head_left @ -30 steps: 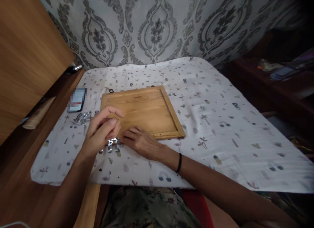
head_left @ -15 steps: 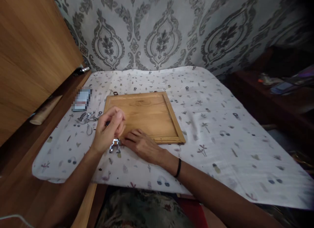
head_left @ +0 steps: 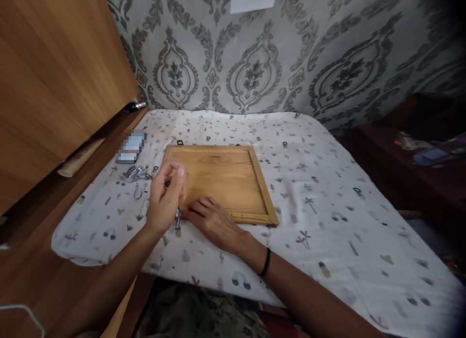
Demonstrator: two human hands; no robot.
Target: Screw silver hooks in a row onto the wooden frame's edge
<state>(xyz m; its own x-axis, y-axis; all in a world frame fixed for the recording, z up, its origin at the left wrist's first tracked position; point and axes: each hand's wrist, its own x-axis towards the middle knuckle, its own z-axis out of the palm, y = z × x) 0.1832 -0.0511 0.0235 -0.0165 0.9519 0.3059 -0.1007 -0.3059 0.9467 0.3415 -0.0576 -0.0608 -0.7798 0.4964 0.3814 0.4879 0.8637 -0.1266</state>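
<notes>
A framed wooden panel (head_left: pixel 229 180) lies flat on the cloth-covered table. My left hand (head_left: pixel 165 200) is raised over its near left corner, fingers curled in and thumb on top. A small dark and yellow bit shows beside the curled fingers; what they hold is mostly hidden. Just below, a shiny metal hinge (head_left: pixel 177 220) stands out from the panel's near edge. My right hand (head_left: pixel 216 224) lies palm down over that edge, its bent fingers together and their tips close by the hinge. The right thumb is hidden.
Several loose metal hinges (head_left: pixel 134 173) lie in a pile left of the panel, near a phone (head_left: pixel 131 148) with a blurred screen. A wooden cabinet (head_left: pixel 65 66) rises at the left. The patterned wall (head_left: pixel 214 52) closes off the back.
The view has tilted up and shifted, so the scene sits lower and further right. My left hand has turned slightly; the hinge now looks narrower. My right hand keeps its place at the panel edge.
</notes>
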